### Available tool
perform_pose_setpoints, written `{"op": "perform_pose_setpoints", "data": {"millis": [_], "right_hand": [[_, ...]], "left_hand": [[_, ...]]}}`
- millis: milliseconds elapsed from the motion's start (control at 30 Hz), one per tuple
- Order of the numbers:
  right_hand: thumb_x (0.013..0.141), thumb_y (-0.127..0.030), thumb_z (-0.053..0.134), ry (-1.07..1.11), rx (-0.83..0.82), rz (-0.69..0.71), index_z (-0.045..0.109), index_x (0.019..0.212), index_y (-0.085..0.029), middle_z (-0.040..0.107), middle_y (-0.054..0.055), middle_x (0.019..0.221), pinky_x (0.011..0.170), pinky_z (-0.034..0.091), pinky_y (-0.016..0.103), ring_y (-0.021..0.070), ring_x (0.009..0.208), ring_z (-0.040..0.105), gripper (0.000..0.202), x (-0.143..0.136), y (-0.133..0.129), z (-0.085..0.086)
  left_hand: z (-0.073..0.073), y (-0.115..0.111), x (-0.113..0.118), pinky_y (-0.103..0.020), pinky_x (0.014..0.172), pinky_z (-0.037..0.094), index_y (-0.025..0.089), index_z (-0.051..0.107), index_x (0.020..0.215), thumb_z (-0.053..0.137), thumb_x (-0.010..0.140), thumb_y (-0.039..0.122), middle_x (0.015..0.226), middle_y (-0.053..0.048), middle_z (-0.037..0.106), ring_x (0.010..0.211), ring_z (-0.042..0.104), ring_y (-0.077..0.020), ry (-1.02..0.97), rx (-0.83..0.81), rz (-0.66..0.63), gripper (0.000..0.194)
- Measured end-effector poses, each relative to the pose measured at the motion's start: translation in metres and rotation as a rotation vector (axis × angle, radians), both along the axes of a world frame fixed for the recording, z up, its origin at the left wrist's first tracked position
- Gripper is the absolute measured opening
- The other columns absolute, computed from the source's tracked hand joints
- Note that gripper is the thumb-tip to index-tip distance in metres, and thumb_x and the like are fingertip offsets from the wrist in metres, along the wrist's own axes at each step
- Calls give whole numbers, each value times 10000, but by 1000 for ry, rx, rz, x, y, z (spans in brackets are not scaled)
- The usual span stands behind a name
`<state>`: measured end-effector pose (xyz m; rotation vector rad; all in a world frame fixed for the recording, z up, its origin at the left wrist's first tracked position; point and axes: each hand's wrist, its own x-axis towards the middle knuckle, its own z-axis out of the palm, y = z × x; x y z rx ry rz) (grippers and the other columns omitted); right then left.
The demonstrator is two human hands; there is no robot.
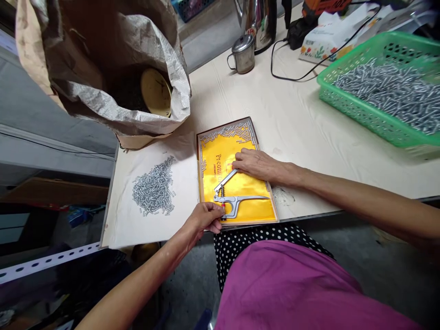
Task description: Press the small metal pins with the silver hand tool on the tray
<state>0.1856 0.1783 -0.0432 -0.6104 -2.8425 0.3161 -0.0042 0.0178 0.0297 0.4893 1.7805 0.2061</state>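
Note:
A grey metal hand press (pixel 235 200) with a spring-loaded lever lies on a shallow tray lined with yellow cloth (pixel 245 181). My right hand (pixel 256 164) is curled over the upper end of the raised lever. At the press's jaw, my left hand (pixel 208 216) is closed in a pinch beside a small red part; whatever lies between its fingertips is too small to make out. Small silvery metal pins or springs (pixel 227 132) are spread along the tray's far end and left side.
A heap of small metal pieces (pixel 154 188) lies left of the tray. Behind it stands a large open paper sack (pixel 151 126) with a yellow bowl (pixel 155 91) inside. A green basket (pixel 364 120) of springs, a metal cup (pixel 243 55) and a black cable (pixel 292 79) are on the table.

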Motion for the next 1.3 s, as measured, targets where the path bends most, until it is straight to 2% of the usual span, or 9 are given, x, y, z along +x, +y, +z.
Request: {"op": "perform_pose_setpoints", "data": {"millis": [233, 433, 567, 667, 767, 867, 967, 1100, 1300], "right_hand": [[1004, -223, 503, -7, 58, -52, 660, 1023, -196, 637, 89, 971, 685, 287, 329, 232, 885, 463, 160, 0, -8, 5], [1005, -273, 534, 63, 6, -16, 627, 942, -175, 628, 84, 957, 747, 319, 345, 223, 898, 495, 149, 17, -53, 17], [991, -283, 557, 80, -106, 44, 594, 914, -191, 606, 60, 891, 725, 330, 343, 216, 845, 499, 126, 27, -83, 7], [974, -193, 523, 107, -146, 29, 563, 952, -201, 596, 62, 917, 721, 343, 342, 214, 841, 496, 46, 28, -93, -4], [957, -119, 478, 109, -196, 22, 534, 978, -203, 588, 60, 929, 706, 354, 338, 207, 819, 493, 103, 26, -95, -8], [942, -79, 464, 88, -224, 25, 523, 970, -199, 592, 56, 921, 670, 348, 331, 197, 790, 497, 137, 26, -96, -2], [944, -54, 442, 99, -188, 33, 529, 955, -194, 602, 52, 898, 644, 337, 327, 189, 766, 504, 165, 26, -100, 6], [946, -36, 430, 132, -100, 51, 550, 959, -182, 622, 51, 878, 619, 330, 326, 187, 764, 527, 190, 28, -107, 16], [933, -30, 447, 127, -114, 42, 556, 954, -188, 631, 48, 880, 604, 335, 316, 185, 764, 546, 193, 28, -108, 16]], "left_hand": [[-9, -14, 3, -186, 385, 469, 169, 566, 723, 692, 804, 221, 455, 61, 559, 374, 539, -102, 150, 328, -118, 158], [-4, -23, -9, -216, 437, 468, 190, 558, 780, 635, 831, 346, 551, 50, 573, 424, 544, -113, 210, 522, -139, 182], [-9, -27, -14, -238, 622, 509, 196, 566, 771, 584, 882, 223, 769, -14, 638, 680, 636, -148, 551, 722, -500, 115], [-14, -30, -11, -254, 661, 502, 198, 590, 842, 512, 935, 133, 874, -47, 653, 749, 655, -169, 700, 620, -792, 137], [-15, -31, -8, -267, 680, 508, 196, 618, 980, 461, 928, 39, 959, -67, 677, 783, 683, -185, 743, 495, -912, 228], [-12, -31, -9, -283, 737, 533, 191, 637, 983, 492, 935, 78, 978, -80, 710, 853, 708, -202, 665, 533, -757, 190], [-8, -29, -12, -263, 654, 547, 179, 640, 932, 564, 931, 213, 851, -56, 725, 724, 711, -179, 406, 542, -380, 83], [-6, -26, -12, -225, 500, 518, 149, 634, 876, 689, 827, 325, 746, -35, 720, 533, 655, -133, 98, 436, 7, 191], [-9, -25, -10, -215, 444, 485, 150, 668, 806, 732, 787, 378, 607, -5, 674, 496, 624, -138, 140, 395, -22, 238]]}}
